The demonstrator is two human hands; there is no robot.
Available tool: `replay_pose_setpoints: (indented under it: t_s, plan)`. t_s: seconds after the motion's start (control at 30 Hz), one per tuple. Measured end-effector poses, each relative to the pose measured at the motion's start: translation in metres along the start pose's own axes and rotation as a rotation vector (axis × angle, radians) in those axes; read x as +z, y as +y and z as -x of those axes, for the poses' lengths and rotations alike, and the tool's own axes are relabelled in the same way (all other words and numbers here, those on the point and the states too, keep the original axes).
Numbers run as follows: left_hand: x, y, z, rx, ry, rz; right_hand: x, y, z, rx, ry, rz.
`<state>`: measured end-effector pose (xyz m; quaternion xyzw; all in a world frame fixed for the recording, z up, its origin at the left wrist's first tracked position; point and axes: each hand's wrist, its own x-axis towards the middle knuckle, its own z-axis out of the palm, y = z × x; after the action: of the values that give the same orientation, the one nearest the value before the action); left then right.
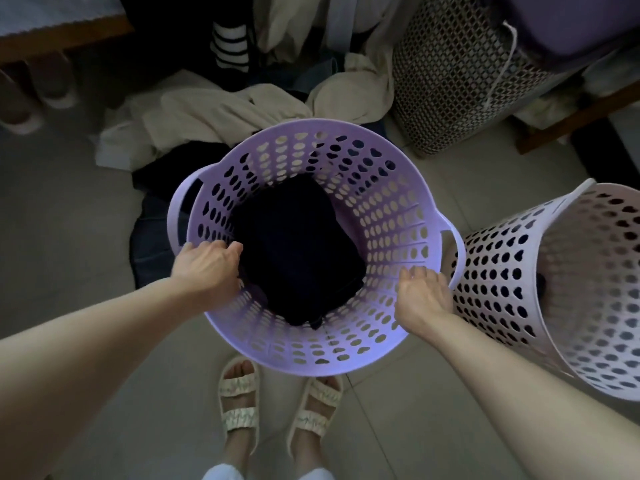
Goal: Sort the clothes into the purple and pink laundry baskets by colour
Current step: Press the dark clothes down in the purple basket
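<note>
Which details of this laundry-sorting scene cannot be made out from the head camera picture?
- Pink basket: its right side is cut off by the frame edge, and its wall hides most of what lies inside.
- Dark clothes in the purple basket: too dark to count garments.
- Left hand and right hand: fingers curl out of sight, so grip unclear.

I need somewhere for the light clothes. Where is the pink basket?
In the head view the pink basket sits on the right, beside the purple basket, just beyond the right hand.
</note>
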<state>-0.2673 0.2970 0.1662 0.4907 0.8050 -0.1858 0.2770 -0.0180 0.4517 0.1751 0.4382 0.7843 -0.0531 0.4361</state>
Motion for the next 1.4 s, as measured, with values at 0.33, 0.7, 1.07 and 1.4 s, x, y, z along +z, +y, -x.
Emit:
replay_pose_setpoints:
  t_s: [0.33, 0.7, 1.07, 1.4]
  plan:
    - [-0.006, -0.011, -0.004, -0.173, 0.017, -0.194, 0.009, 0.012, 0.004, 0.057, -0.077, 0.479]
    - [-0.003, -0.013, -0.003, -0.083, -0.022, -0.573, 0.004, 0.013, 0.001, -0.016, -0.201, 0.769]
    - [-0.010, 0.011, -0.007, -0.038, -0.007, -0.656, 0.002, 0.035, 0.008, 0.005, -0.199, 0.822]
    - [-0.015, 0.079, -0.011, 0.050, -0.001, -0.615, 0.028, 0.097, -0.001, 0.142, -0.207, 0.713]
